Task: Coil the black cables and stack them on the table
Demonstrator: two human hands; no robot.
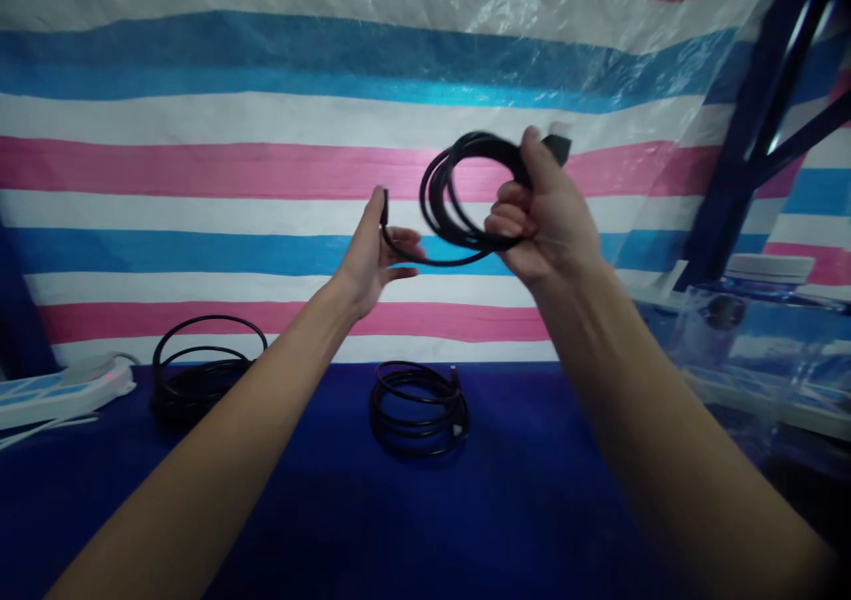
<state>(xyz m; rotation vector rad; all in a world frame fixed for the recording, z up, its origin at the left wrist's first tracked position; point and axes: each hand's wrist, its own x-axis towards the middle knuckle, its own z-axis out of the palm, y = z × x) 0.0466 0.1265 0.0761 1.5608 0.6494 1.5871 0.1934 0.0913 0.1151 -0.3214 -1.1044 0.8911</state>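
A coiled black cable (442, 201) is held up in the air between my two hands. My right hand (542, 206) is closed round the coil's right side, and a dark connector (558, 148) with a pale, blurred tip sticks out past the thumb. One loose length runs left from the coil to my left hand (376, 259), which pinches the cable's other end near a small black plug (384, 206). Below them, a second coiled black cable (412, 449) lies on the blue table (412, 529), with its connector ends at its right side.
Another bundle of black cable (192, 383) lies at the left, partly behind my left forearm. A white power strip (80, 396) sits at the far left. On the right stands a clear container (724, 343) with a white cap (768, 268). A striped sheet (266, 161) hangs behind.
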